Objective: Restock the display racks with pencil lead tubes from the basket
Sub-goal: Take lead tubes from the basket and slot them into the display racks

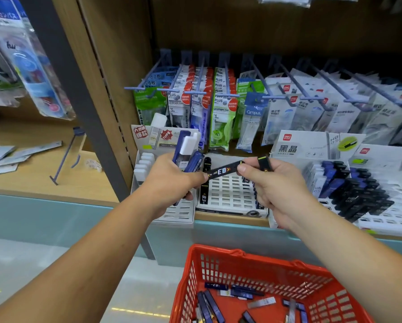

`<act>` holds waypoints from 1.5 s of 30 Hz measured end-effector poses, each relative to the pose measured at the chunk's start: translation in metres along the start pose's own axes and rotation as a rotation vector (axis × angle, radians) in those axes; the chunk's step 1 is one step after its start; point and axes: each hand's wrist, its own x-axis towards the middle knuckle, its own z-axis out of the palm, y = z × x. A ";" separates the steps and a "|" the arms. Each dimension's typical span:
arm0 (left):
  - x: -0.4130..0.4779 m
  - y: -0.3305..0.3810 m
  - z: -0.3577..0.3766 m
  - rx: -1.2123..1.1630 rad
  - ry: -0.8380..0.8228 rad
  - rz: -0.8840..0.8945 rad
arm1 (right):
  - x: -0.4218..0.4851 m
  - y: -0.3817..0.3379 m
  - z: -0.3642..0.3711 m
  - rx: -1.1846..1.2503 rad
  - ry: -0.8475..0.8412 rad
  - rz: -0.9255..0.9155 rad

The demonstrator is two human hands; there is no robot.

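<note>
The basket (267, 262) is red plastic, smooth and a little shiny. The black tube (223, 170) looks like glossy plastic with printed letters, and the blue tubes (193, 160) look like glossy plastic too. The display rack (228, 194) is white matt plastic. The shelf (32, 180) has a matt wood-grain surface. The hanging packets (221, 108) are shiny clear film over printed card.

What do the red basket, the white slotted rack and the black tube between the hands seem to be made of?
Red basket: moulded plastic, glossy, judging by its lattice walls.
White slotted rack: probably matte plastic or card, with even punched slots.
Black tube: likely hard plastic, smooth, with printed lettering.
</note>
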 end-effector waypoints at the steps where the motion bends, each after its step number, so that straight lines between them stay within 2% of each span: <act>1: 0.000 0.000 0.001 0.010 0.000 0.005 | 0.000 -0.002 0.002 -0.026 0.016 -0.036; 5: 0.000 0.000 0.004 0.028 0.009 0.035 | 0.005 -0.008 0.002 -0.279 0.085 -0.322; 8: 0.004 -0.007 0.003 0.016 0.033 0.006 | 0.016 -0.008 0.009 -0.478 0.055 -0.450; 13: 0.012 -0.015 0.003 -0.106 -0.007 -0.123 | 0.046 0.009 0.031 -0.756 0.062 -0.457; 18: 0.018 -0.022 0.004 -0.173 -0.075 -0.130 | 0.059 0.020 0.042 -0.908 0.055 -0.515; 26: 0.020 -0.026 0.002 -0.218 -0.095 -0.110 | 0.064 0.019 0.037 -0.986 0.004 -0.528; 31: 0.020 -0.029 0.002 -0.204 -0.100 -0.100 | 0.063 0.020 0.040 -0.961 0.068 -0.541; 34: 0.020 -0.029 0.001 -0.198 -0.099 -0.108 | 0.063 0.018 0.047 -1.031 0.066 -0.540; 37: 0.017 -0.027 0.000 -0.203 -0.089 -0.104 | 0.063 0.015 0.048 -1.172 -0.008 -0.523; 39: 0.014 -0.025 -0.001 -0.208 -0.091 -0.095 | 0.060 0.012 0.045 -1.139 -0.025 -0.480; 41: 0.014 -0.024 -0.001 -0.217 -0.082 -0.085 | 0.055 0.006 0.041 -0.959 -0.076 -0.418; 42: 0.014 -0.024 -0.002 -0.219 -0.076 -0.082 | 0.050 0.003 0.040 -0.802 -0.131 -0.339; 45: 0.013 -0.022 -0.002 -0.231 -0.060 -0.070 | 0.031 -0.010 0.035 -0.277 -0.320 0.099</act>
